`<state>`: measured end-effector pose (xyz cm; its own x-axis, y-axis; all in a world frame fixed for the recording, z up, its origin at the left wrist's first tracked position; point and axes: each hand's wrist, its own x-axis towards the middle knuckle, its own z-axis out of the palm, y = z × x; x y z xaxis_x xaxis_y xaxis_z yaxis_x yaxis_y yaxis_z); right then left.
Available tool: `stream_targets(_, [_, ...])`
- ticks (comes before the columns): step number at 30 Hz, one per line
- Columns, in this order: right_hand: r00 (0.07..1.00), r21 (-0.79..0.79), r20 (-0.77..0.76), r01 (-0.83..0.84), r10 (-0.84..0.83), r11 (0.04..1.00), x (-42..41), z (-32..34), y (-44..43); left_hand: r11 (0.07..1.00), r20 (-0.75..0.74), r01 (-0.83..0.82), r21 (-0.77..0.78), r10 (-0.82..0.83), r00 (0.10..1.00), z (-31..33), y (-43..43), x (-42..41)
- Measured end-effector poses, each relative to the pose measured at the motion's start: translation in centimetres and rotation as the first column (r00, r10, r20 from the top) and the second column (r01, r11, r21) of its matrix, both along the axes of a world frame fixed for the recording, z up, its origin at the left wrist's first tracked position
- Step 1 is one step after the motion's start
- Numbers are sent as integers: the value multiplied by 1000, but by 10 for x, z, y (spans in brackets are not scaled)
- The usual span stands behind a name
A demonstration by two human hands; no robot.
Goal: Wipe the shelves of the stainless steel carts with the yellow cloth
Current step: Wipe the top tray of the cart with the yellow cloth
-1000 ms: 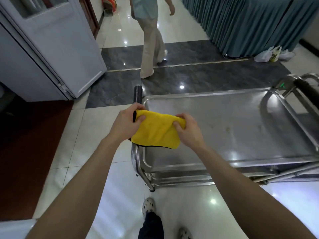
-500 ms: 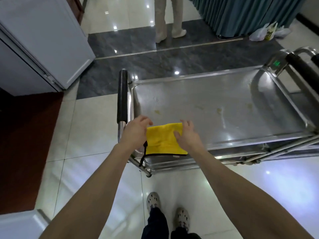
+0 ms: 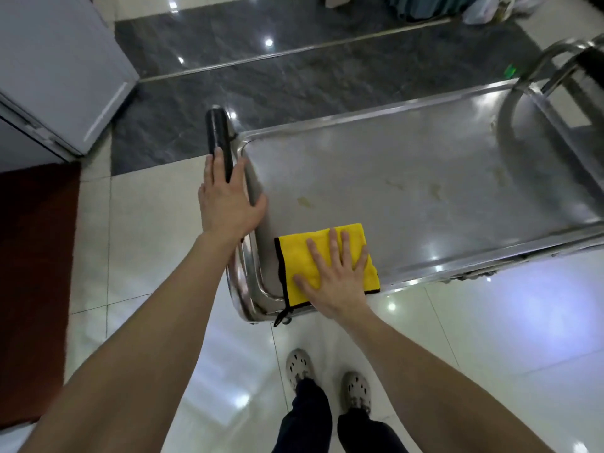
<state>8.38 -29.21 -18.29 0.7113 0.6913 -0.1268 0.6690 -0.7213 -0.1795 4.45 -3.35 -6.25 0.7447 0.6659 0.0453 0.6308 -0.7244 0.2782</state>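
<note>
A stainless steel cart's top shelf (image 3: 408, 178) fills the middle of the view, with faint yellowish stains on it. A folded yellow cloth (image 3: 300, 259) with black trim lies flat on the shelf's near left corner. My right hand (image 3: 336, 276) presses flat on the cloth with fingers spread. My left hand (image 3: 228, 204) rests over the cart's left handle bar (image 3: 219, 135), fingers straight on the black grip and thumb on the steel rail.
A second cart handle (image 3: 562, 60) rises at the far right. A white door panel (image 3: 65, 73) stands at the upper left beside a dark red mat (image 3: 32, 282). Plastic bags (image 3: 490, 11) lie on the floor at the top right. My feet (image 3: 327, 384) are just below the cart.
Both hands held the cloth above the cart corner before. The cloth now lies flat on the shelf under my right hand, and my left hand has let go and moved onto the handle.
</note>
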Motion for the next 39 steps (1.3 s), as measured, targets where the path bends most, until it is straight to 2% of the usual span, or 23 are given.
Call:
stream_targets(6, [1000,-21,24,-3,4,1000,8,-7,-1,973,70,-175,-150,186,980,0,-7,0])
stream_targets(10, [1000,-49,10,13,-13,999,27,-4,-3,966,79,-185,-181,201,976,3,-7,3])
stream_targets(18, [991,-64,-17,130,-131,989,145,4,-1,964,104,-197,-181,218,970,0,-9,0])
stream_targets(24, [985,-42,-36,164,-166,986,212,3,76,951,117,-239,-195,264,957,1,-13,0])
stream_targets(32, [999,-19,-47,-28,27,999,221,-6,233,948,130,-272,-167,295,947,1,-12,2])
stream_targets(35, [998,-27,-38,-60,59,998,210,-7,247,950,146,-270,-156,293,945,2,-10,2])
stream_targets(39, [992,9,-26,-120,120,993,192,-6,224,951,159,-273,-145,295,942,3,-8,5])
